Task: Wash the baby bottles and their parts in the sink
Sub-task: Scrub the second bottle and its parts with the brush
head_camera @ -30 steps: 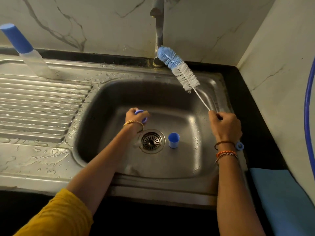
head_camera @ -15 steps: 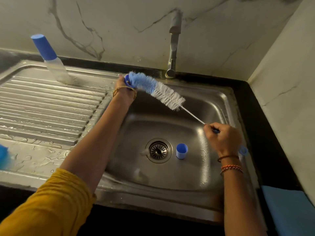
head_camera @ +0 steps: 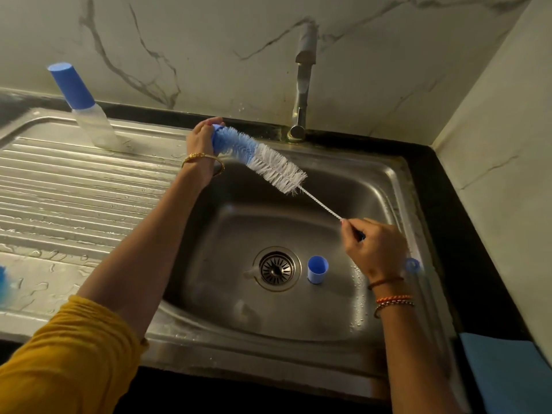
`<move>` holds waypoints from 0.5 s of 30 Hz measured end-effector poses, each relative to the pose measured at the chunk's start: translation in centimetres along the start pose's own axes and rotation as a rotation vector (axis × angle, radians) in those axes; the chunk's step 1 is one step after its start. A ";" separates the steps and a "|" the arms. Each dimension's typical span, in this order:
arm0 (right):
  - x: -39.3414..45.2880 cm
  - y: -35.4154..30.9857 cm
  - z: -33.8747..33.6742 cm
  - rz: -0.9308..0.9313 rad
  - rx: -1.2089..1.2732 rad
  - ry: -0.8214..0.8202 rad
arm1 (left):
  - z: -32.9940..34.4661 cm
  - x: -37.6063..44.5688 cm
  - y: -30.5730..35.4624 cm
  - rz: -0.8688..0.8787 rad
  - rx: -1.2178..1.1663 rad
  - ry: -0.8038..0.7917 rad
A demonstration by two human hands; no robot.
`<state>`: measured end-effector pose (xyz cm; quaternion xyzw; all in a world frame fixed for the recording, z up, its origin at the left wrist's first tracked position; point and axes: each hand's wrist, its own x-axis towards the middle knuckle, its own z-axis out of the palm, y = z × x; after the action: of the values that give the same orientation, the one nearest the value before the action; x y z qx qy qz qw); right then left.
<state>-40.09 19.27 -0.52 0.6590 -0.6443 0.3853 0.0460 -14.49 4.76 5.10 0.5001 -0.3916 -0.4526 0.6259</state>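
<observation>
A: Where are the two hands, and what does each one hold?

B: The left hand [head_camera: 203, 135] is raised over the back left corner of the sink [head_camera: 400, 180]. Its fingers are curled around a small blue part [head_camera: 217, 129], and most of this part is hidden by the hand. The right hand [head_camera: 375, 249] is over the right side of the basin. It pinches the thin wire handle of the bottle brush [head_camera: 260, 158].

A: How does the brush lie between them?

B: It goes in a slanted line from the right hand up to the left hand. The blue end of the bristles touches the blue part in the left hand. I cannot tell if the tip is inside it.

A: What else belongs to the washing?

B: A small blue cap [head_camera: 317, 269] stands on the bottom of the basin, just beside the drain [head_camera: 276, 268] and below the right hand, not touching it. A bottle with a blue cover [head_camera: 82, 100] stands on the ribbed draining board [head_camera: 59, 186], to the left of the left hand and apart from it.

A: And the tap [head_camera: 301, 94]?

B: It stands behind the basin, by the marble wall. A blue cloth [head_camera: 501, 372] lies on the dark counter at the right.
</observation>
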 end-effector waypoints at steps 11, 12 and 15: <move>0.1 0.0 -0.3 -0.023 0.043 -0.166 | 0.2 0.5 -1.2 0.066 0.149 -0.017; 0.1 -0.1 -0.4 -0.016 0.019 -0.133 | 0.3 0.1 -1.5 0.074 0.146 0.008; 0.6 -0.3 -0.5 0.223 0.102 -0.221 | -0.3 -0.7 -2.0 0.111 0.086 -0.029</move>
<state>-40.12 19.14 0.33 0.6231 -0.6944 0.3454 -0.1016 -14.75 5.33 3.04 0.4974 -0.4469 -0.4069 0.6223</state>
